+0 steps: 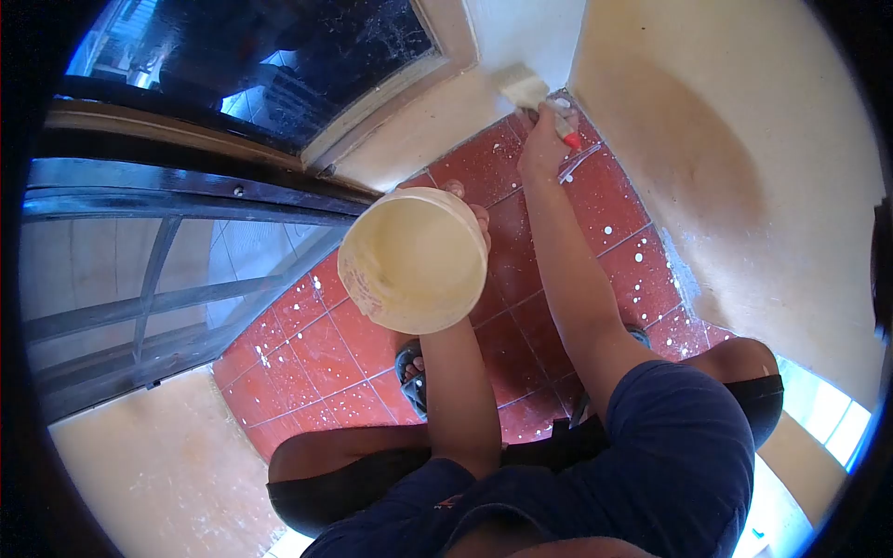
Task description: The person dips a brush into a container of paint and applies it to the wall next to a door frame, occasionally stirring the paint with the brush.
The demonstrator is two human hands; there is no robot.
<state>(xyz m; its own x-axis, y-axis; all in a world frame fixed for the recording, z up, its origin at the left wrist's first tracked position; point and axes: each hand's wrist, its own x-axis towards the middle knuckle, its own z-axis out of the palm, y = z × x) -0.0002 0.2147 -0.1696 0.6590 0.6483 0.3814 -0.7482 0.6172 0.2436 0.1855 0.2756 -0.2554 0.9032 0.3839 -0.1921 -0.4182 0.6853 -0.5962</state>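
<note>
My right hand is closed around a paintbrush with wide, cream-coated bristles and a red-tipped handle. The bristles are right at the lower part of the pale wall, beside the corner and just above the floor. In my left hand is a cream plastic bucket, its fingers curled around the far side while the rest of the hand is hidden beneath. Pale cream paint shows inside the bucket, and its inner wall is smeared.
Red floor tiles spattered with white drops lie below me. A wooden-framed dark glass pane and a metal-barred glass door stand at left. The cream wall rises close on the right. My sandalled foot is under the bucket.
</note>
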